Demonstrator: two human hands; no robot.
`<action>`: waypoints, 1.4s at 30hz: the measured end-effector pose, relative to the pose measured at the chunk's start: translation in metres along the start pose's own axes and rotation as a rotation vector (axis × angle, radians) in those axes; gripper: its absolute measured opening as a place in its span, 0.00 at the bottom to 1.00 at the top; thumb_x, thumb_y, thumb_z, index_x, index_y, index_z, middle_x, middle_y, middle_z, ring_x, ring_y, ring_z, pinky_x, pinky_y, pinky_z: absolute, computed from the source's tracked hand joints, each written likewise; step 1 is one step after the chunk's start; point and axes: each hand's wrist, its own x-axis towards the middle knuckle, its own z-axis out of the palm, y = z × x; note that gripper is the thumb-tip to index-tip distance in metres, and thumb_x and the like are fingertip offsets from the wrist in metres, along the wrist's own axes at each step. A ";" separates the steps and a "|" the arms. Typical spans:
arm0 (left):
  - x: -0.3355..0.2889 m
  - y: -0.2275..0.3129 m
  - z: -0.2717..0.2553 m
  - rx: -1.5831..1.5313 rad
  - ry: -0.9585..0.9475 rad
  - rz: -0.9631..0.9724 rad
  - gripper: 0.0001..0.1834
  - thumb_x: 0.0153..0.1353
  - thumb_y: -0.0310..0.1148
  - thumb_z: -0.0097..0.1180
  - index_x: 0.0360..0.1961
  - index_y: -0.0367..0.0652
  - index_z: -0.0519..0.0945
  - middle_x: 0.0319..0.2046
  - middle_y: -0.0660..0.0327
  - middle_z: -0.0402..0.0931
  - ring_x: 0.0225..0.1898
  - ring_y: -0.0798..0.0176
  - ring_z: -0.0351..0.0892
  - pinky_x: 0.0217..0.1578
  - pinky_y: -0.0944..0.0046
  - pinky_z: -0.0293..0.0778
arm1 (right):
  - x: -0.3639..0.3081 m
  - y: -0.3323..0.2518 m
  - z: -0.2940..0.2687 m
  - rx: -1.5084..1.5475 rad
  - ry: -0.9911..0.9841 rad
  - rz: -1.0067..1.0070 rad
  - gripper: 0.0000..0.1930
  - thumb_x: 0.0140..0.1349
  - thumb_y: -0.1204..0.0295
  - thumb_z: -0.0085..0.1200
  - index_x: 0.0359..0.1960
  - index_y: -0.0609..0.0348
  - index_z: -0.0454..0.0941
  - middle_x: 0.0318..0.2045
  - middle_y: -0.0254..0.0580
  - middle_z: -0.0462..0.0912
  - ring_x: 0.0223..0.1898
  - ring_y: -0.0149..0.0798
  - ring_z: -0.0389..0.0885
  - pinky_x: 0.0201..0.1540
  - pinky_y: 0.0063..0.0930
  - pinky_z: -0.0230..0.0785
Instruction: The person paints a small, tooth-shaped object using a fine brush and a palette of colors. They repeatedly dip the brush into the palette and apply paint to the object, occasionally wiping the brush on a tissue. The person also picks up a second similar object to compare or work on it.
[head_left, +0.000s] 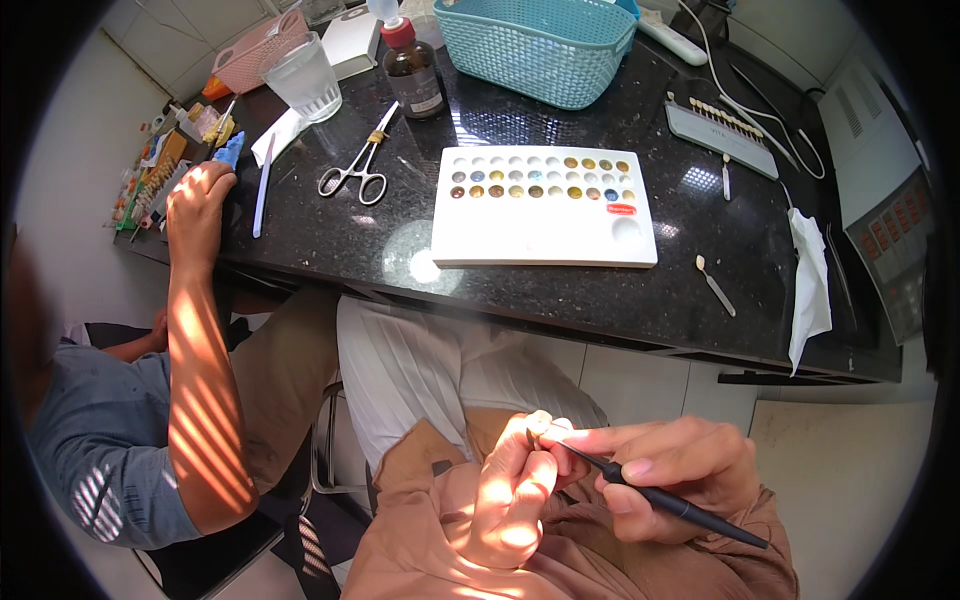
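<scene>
My left hand (512, 500) is closed in a pinch in front of my body, in bright sun. Between its fingertips is a small pale tooth-like piece (538, 424), too bright and small to make out fully. My right hand (690, 470) grips a slim black brush (690, 506) like a pen. The brush's thin end points left toward the pale piece; whether it touches cannot be made out. On the black table beyond lies a white palette (540, 228) with rows of small wells, several filled with brown, yellow, grey and blue colours.
A shade guide (720, 138) and loose tooth-tipped tabs (716, 286) lie right, near a tissue (808, 290). Scissor-like clamps (360, 172), a brown dropper bottle (412, 80), a glass (305, 85) and a blue basket (535, 50) stand behind. Left, another person's hand (200, 205) rests by blue material.
</scene>
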 end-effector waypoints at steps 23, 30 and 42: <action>0.001 0.005 0.016 0.113 0.110 0.046 0.08 0.58 0.20 0.34 0.37 0.38 0.65 0.30 0.63 0.61 0.30 0.70 0.57 0.35 0.70 0.60 | 0.007 -0.009 0.001 -0.196 0.001 -0.056 0.12 0.48 0.84 0.57 0.33 0.65 0.68 0.29 0.52 0.76 0.39 0.52 0.80 0.39 0.37 0.78; 0.003 -0.003 0.001 0.047 -0.028 0.126 0.10 0.58 0.19 0.34 0.39 0.37 0.66 0.32 0.62 0.62 0.31 0.70 0.57 0.36 0.70 0.61 | 0.005 -0.004 0.001 -0.164 0.052 -0.106 0.15 0.46 0.81 0.63 0.34 0.63 0.71 0.29 0.47 0.80 0.37 0.47 0.82 0.33 0.28 0.79; 0.004 0.007 0.025 0.155 0.113 0.178 0.07 0.59 0.22 0.33 0.36 0.38 0.64 0.29 0.63 0.61 0.30 0.70 0.56 0.34 0.69 0.60 | 0.006 -0.003 0.000 -0.191 0.037 -0.154 0.14 0.46 0.81 0.62 0.34 0.63 0.71 0.29 0.46 0.80 0.37 0.45 0.82 0.33 0.27 0.79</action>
